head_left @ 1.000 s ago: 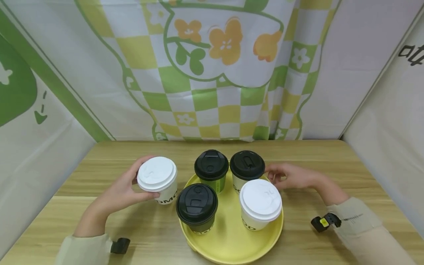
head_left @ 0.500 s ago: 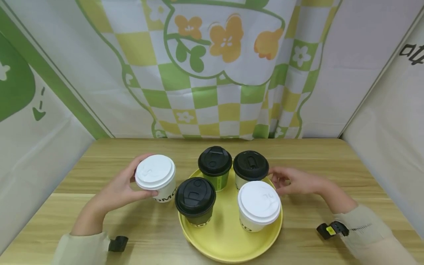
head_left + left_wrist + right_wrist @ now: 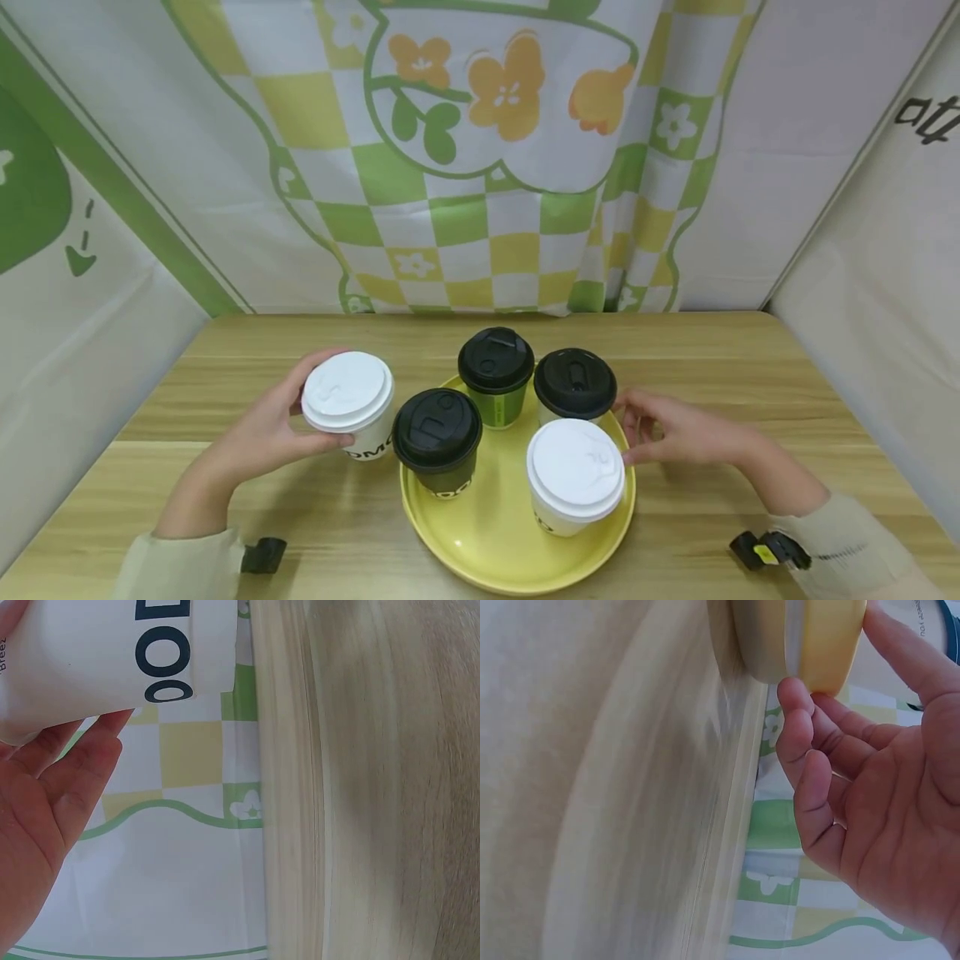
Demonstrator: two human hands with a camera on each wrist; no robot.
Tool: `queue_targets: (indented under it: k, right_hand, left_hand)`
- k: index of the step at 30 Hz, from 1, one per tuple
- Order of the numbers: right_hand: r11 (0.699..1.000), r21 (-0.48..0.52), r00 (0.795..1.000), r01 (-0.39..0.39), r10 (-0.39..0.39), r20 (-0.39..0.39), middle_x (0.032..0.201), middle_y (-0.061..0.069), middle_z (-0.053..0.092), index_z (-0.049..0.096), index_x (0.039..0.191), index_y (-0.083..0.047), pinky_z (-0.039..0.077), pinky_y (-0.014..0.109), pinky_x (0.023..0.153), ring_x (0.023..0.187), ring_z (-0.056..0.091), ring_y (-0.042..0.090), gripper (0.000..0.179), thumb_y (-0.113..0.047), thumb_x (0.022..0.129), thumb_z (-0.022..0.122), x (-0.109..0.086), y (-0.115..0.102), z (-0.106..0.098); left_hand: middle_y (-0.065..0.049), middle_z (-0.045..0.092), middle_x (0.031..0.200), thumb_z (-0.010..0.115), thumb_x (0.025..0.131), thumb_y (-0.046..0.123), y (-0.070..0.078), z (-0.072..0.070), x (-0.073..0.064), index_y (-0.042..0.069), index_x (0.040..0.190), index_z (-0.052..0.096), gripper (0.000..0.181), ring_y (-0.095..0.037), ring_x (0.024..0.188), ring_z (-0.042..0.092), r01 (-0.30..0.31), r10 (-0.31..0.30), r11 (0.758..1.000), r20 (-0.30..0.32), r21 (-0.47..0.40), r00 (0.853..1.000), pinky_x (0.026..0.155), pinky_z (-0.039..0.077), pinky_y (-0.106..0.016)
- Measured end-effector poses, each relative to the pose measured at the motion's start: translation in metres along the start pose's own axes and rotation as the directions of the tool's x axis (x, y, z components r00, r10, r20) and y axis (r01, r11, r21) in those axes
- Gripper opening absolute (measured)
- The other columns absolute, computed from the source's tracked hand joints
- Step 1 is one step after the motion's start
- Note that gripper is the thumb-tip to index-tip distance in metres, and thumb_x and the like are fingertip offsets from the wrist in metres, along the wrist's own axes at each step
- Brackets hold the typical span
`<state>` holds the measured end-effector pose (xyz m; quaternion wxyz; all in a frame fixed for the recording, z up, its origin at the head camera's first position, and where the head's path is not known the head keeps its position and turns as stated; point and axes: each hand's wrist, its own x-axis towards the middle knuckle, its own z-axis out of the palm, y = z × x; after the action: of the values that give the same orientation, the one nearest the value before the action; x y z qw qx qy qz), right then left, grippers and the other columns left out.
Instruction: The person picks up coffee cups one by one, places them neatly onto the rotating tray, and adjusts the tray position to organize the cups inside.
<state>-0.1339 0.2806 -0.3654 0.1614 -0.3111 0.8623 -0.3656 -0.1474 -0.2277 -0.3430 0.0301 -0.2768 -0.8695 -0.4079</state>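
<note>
My left hand (image 3: pixel 273 433) holds a white paper cup (image 3: pixel 367 440) with a white lid between thumb and fingers, left of a round yellow turntable (image 3: pixel 502 575). In the left wrist view the base of this cup (image 3: pixel 214 645) is raised off the table. My right hand (image 3: pixel 675 429) is at the turntable's right side, pinching its rim (image 3: pixel 832 645) with curled fingers and thumb. On the turntable stand a green cup (image 3: pixel 498 408) and a dark cup (image 3: pixel 442 479), both black-lidded, a pale cup with a black lid (image 3: pixel 576 382), and a white-lidded cup (image 3: pixel 576 467).
The wooden table (image 3: pixel 720 350) extends to both sides of the turntable. A checked, flowered curtain (image 3: pixel 465 217) hangs along its back edge, with white cloth walls (image 3: pixel 877 275) at the sides.
The turntable has rotated clockwise, carrying its cups round: the back ones rightward, the white-lidded one toward the front. My right hand moved slightly right and nearer. My left hand still holds its cup.
</note>
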Motion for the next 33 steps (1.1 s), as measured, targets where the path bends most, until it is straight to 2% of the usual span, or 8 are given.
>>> queue_targets:
  k: [9,19,25,29,33]
  right_hand:
    - [1.000,-0.006,0.999,-0.009,0.009,-0.031,0.088,0.004,0.061,0.051,0.123,0.000,0.051,0.024,0.067,0.076,0.056,0.004,0.049,-0.025,0.088,0.076,-0.009,-0.007,0.007]
    - [1.000,-0.014,0.998,-0.023,0.022,-0.055,0.086,0.003,0.060,0.051,0.122,0.003,0.051,0.024,0.068,0.077,0.055,0.004,0.052,-0.026,0.087,0.077,-0.015,-0.014,0.012]
    - [0.999,-0.042,0.998,0.008,-0.010,-0.064,0.087,-0.003,0.060,0.053,0.124,-0.001,0.051,0.024,0.070,0.081,0.055,0.003,0.043,-0.023,0.093,0.071,-0.015,-0.011,0.008]
    - [0.998,-0.028,0.997,0.056,-0.058,-0.055,0.087,-0.003,0.061,0.055,0.115,-0.001,0.050,0.025,0.069,0.079,0.056,0.005,0.030,-0.018,0.093,0.069,-0.007,-0.003,-0.001]
    - [0.997,0.018,0.997,0.079,-0.079,0.000,0.088,0.001,0.062,0.056,0.109,-0.003,0.052,0.026,0.071,0.078,0.058,0.007,0.023,-0.014,0.093,0.069,0.005,0.009,-0.011]
  left_hand:
    - [-0.001,0.053,0.137,0.090,0.070,0.010,0.001,-0.001,-0.001,0.023,0.150,0.037,0.097,0.003,0.117,0.052,0.007,-0.007,1.000,-0.008,0.005,1.000,0.092,0.047,-0.018]
    - [-0.002,0.052,0.137,0.089,0.071,0.008,0.002,-0.001,-0.003,0.018,0.151,0.037,0.096,0.003,0.116,0.052,-0.018,0.018,1.000,-0.005,-0.001,1.000,0.091,0.046,-0.016]
    - [-0.005,0.053,0.138,0.089,0.071,0.009,0.005,-0.001,-0.004,0.018,0.151,0.037,0.096,0.004,0.115,0.052,-0.027,0.027,1.000,-0.009,0.001,1.000,0.091,0.047,-0.017]
    - [-0.006,0.053,0.138,0.089,0.072,0.009,0.006,-0.002,-0.004,0.018,0.150,0.037,0.094,0.004,0.116,0.052,-0.031,0.031,1.000,-0.011,0.000,0.999,0.091,0.047,-0.017]
    - [-0.003,0.051,0.139,0.088,0.073,0.011,0.006,-0.003,-0.004,0.022,0.151,0.036,0.094,0.004,0.116,0.052,-0.014,0.014,1.000,0.001,0.009,1.000,0.091,0.047,-0.017]
